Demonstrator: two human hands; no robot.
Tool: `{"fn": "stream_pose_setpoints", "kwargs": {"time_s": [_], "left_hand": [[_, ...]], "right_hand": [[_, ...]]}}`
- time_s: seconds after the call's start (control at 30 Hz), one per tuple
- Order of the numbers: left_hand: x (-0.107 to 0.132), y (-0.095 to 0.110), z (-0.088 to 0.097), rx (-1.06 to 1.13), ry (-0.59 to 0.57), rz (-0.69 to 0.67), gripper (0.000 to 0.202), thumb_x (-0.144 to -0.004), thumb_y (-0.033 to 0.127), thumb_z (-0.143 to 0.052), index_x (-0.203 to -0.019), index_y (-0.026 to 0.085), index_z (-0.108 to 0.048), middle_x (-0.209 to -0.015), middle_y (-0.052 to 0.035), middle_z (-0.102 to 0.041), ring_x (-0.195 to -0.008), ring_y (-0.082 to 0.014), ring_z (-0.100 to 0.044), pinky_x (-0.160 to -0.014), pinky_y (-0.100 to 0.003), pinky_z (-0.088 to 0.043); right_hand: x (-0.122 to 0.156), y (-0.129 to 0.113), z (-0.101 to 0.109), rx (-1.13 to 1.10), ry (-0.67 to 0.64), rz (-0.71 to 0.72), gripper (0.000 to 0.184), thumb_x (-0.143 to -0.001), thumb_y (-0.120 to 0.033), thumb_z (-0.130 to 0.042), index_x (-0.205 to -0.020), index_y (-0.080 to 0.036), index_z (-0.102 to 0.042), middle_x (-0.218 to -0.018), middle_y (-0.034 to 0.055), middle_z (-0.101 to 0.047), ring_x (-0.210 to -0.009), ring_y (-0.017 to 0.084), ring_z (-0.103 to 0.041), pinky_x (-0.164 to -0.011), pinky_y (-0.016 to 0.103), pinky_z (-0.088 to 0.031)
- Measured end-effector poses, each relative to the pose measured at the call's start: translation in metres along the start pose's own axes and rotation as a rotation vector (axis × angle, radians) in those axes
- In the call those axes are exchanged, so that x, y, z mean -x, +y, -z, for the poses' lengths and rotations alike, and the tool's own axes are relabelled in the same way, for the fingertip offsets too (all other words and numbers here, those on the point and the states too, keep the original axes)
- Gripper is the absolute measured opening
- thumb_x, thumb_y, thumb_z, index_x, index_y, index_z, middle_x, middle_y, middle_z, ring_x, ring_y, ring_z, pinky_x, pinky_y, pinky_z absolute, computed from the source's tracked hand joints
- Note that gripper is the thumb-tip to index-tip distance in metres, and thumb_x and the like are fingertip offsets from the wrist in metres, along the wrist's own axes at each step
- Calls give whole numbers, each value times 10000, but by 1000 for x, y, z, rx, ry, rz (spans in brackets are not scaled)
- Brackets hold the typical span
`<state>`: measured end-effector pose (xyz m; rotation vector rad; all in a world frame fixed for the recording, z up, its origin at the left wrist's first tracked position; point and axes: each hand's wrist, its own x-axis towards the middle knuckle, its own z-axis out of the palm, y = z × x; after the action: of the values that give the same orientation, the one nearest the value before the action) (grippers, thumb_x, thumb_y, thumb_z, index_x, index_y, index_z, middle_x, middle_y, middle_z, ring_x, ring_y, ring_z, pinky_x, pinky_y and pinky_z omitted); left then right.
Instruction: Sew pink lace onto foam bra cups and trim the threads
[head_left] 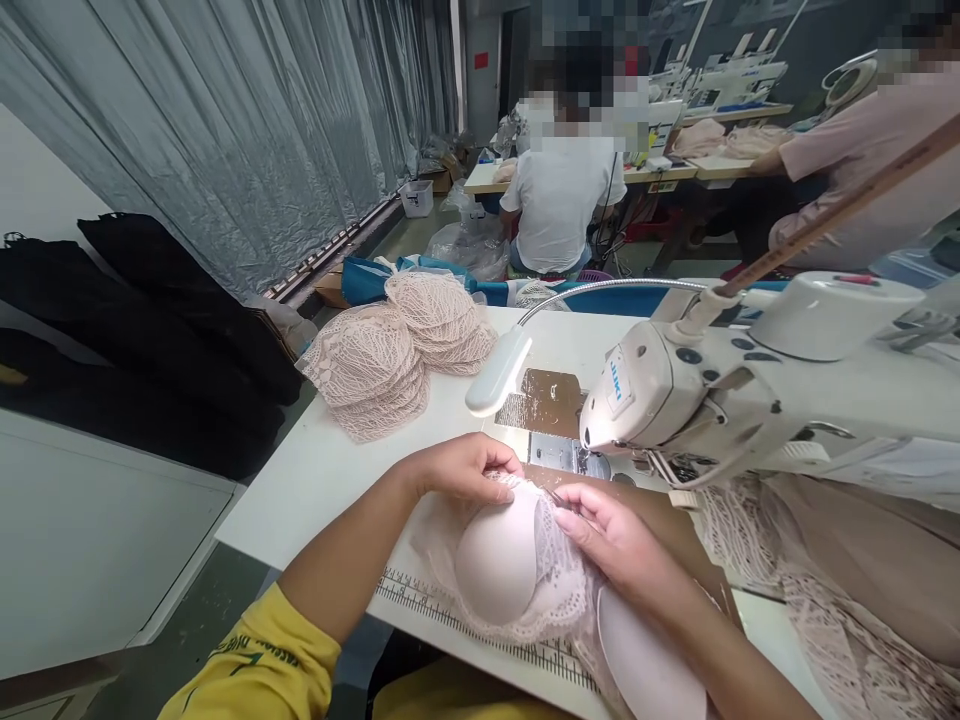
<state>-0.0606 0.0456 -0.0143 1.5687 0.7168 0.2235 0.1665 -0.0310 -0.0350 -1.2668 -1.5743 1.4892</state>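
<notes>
A pale pink bra (496,565) with smooth moulded cups and lace trim lies across the front edge of the sewing table. My left hand (469,470) pinches the lace at the top edge of one cup between thumb and fingers. Close beside it, my right hand (611,530) has its fingers closed at the lace between the cups. A small dark pointed tool (556,497) pokes out from those fingertips toward the lace; its exact kind is mostly hidden. The second cup (649,655) hangs below my right forearm, partly covered by it.
A JUKI sewing machine (652,385) stands at the right, its needle plate (555,452) just beyond my hands. A lamp (501,370) arches over the table. Stacked lace cups (367,370) sit at the left; more lace fabric (825,570) lies right. Two co-workers sit farther back.
</notes>
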Motion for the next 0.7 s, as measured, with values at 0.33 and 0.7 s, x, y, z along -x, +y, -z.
{"fn": "stream_pose_setpoints", "kwargs": {"time_s": [0.33, 0.7], "left_hand": [[-12, 6, -27, -23, 118, -69, 274, -721, 350, -728, -867, 128, -659, -760, 0, -561, -685, -101, -488, -577, -177, -364], [-15, 3, -30, 191, 99, 45, 352, -690, 407, -767, -875, 113, -710, -721, -29, -617, -647, -121, -533, -605, -230, -424]], "right_hand": [[3, -7, -3, 11, 74, 37, 291, -870, -450, -529, -935, -195, -654, -898, 45, -687, -827, 214, -622, -712, 304, -500], [10, -1, 10, 47, 227, -7, 442, -861, -553, -481, -1094, -209, -631, -875, 65, -656, -836, 215, -626, -790, 353, -509]]}}
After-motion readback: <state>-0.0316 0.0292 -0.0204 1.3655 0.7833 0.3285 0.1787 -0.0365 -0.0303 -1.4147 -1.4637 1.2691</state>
